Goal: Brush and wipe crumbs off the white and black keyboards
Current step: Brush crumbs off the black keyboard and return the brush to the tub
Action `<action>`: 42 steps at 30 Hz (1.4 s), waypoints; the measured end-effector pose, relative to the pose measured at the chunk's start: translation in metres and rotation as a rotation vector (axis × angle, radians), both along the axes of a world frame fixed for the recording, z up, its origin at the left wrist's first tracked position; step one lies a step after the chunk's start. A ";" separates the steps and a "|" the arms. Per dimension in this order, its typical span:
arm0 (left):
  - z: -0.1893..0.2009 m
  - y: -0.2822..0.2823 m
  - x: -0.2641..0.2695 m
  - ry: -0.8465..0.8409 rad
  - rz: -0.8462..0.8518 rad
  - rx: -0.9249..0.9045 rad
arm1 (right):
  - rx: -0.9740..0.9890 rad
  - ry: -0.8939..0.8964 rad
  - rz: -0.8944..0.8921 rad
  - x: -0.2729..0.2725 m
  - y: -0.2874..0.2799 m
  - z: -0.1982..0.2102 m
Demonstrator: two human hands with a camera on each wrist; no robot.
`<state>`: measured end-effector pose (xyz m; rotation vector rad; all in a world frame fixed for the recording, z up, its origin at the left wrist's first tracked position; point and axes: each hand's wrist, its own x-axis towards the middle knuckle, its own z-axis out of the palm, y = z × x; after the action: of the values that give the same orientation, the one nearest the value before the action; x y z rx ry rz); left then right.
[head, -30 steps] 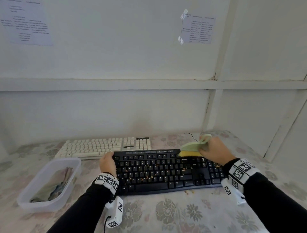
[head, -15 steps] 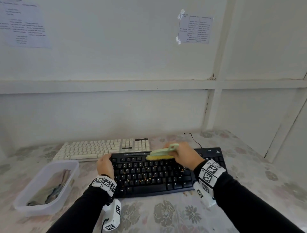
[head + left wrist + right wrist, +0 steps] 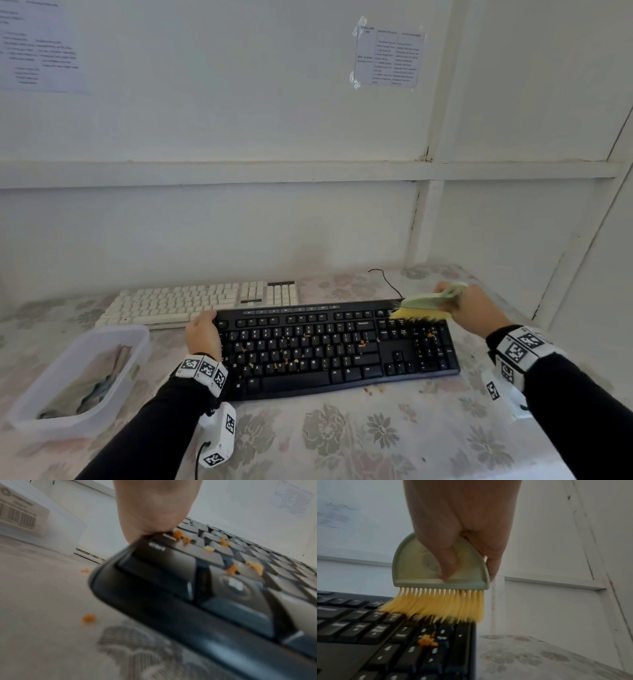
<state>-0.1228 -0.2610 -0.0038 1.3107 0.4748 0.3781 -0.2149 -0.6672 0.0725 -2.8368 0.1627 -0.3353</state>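
Black full-size keyboard (image 3: 337,346) — on floral worktop (image 3: 376,438), crumbed; left hand (image 3: 202,334) steadies its left end, grip apparently clasping. Right hand (image 3: 471,308) grasps green, yellow-bristled brush (image 3: 423,306) over numpad — sweep lightly, row by row.

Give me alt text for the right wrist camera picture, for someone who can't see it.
A right hand grips a small pale green brush, its yellow bristles bent against the top right keys of a black keyboard. An orange crumb sits on the number pad just below the bristles; a floral tablecloth and white wall lie beyond.
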 end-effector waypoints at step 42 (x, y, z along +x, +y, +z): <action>0.000 0.006 0.000 -0.088 -0.076 -0.169 | 0.043 -0.026 0.399 0.014 0.147 -0.019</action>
<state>-0.1224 -0.2550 -0.0043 1.1402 0.3739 0.3239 -0.2009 -0.5200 0.0532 -2.7352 -0.3912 -0.2747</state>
